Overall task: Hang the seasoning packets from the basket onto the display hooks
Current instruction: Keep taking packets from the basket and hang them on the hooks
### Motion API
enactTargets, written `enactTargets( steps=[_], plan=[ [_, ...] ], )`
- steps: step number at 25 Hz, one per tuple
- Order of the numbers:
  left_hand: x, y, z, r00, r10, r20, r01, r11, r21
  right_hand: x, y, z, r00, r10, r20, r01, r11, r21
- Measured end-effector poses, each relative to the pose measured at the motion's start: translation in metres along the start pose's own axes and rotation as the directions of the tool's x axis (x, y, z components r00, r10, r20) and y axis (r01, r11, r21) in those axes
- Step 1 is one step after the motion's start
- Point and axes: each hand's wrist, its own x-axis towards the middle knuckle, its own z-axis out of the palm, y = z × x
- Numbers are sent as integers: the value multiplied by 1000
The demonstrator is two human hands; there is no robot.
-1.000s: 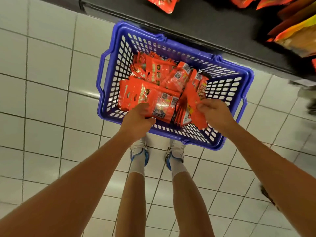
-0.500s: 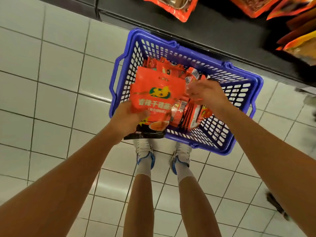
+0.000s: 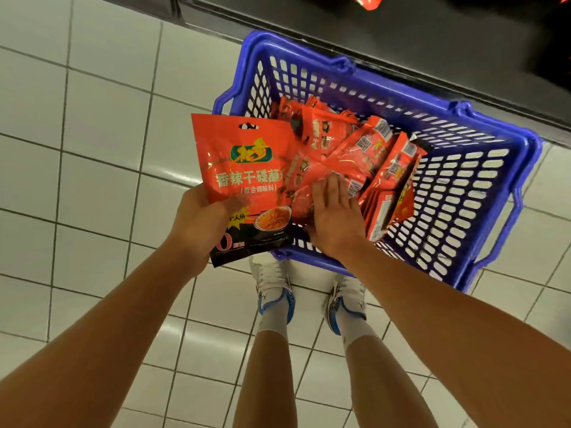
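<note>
Head camera view, looking straight down at a person's bare arms, legs and white sports shoes (image 3: 275,291) on a pale tiled floor (image 3: 92,149). A blue plastic basket (image 3: 463,186) with slotted walls sits on the floor just ahead of the feet, against the dark base of a shelf unit (image 3: 401,35).

The left hand (image 3: 200,223) grips one red seasoning packet (image 3: 247,180) by its lower left part, thumb curled over the front. The packet is held face up above the basket's near left corner, partly over the floor. Its front shows a green logo, pale Chinese lettering, a picture of a bowl of food and a black lower band. A hang hole is cut near its top edge.

The right hand (image 3: 336,217) is inside the basket with its fingers fairly straight, lying on top of the heap of packets (image 3: 355,149). Whether the fingers curl around one packet cannot be told, since the palm faces away.

The heap fills the left and middle of the basket: many red packets, some lying flat, several standing on edge, with QR codes and barcodes showing. The right part of the basket shows bare slotted floor.

At the top edge, the corner of a red packet on the display (image 3: 367,1) is just visible.
</note>
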Motion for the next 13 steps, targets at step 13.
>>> enactTargets(
  steps=[13],
  plan=[
    [-52,51,7,998,53,18,-49,986,-161,-59,74,-184,958,260,119,-121,-7,993]
  ],
)
